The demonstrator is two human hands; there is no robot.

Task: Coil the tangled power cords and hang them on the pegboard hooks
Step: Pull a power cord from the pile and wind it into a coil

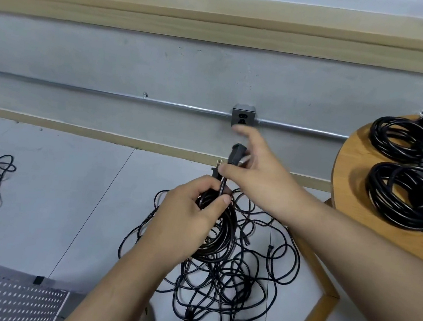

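Gripping the top of a gathered coil (223, 234) of black power cord in the curled fingers of the left hand (189, 210), just above the tangled pile (219, 288) on the floor. Pinching the connector end (235, 150) of the same cord between thumb and fingers of the right hand (253, 173), forefinger loosely extended. Probably finishing this coil: wrapping the free tail around the bundled loops, keeping each turn snug beside the left thumb, tucking the connector through to lock it, lifting clear of loose strands below. Hanging apparently not yet begun, judging by the finished coils (379, 195) resting on the round counter (348, 176) at right and the pegboard (5, 295) showing at lower left, well apart.
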